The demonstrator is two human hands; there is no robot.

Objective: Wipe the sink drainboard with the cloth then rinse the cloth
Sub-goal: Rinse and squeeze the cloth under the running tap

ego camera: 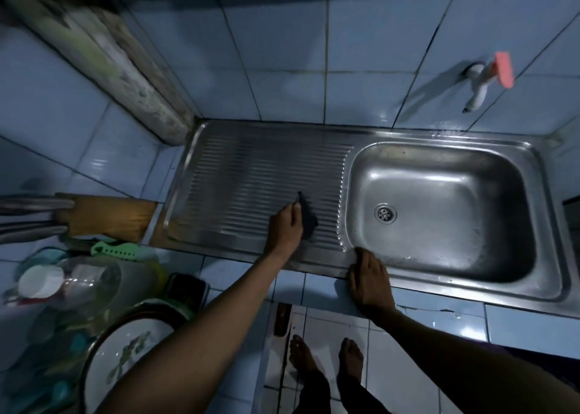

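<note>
The ribbed steel drainboard (244,175) forms the left part of the sink unit. My left hand (285,228) is on its right portion, gripping a small dark cloth (308,217) that lies against the ribs just right of my fingers. My right hand (368,277) rests flat on the sink's front rim, fingers spread, holding nothing. The steel basin (445,212) with its round drain (385,213) lies to the right. A white wall tap (478,91) with a pink handle sticks out above the basin; no water runs from it.
A wooden board (110,215) lies left of the drainboard. Below it stand a green comb-like item (116,250), plastic containers (62,285) and a patterned plate (125,360). A rough concrete beam (103,55) slants down to the drainboard's back-left corner. My bare feet (326,354) stand on tiled floor.
</note>
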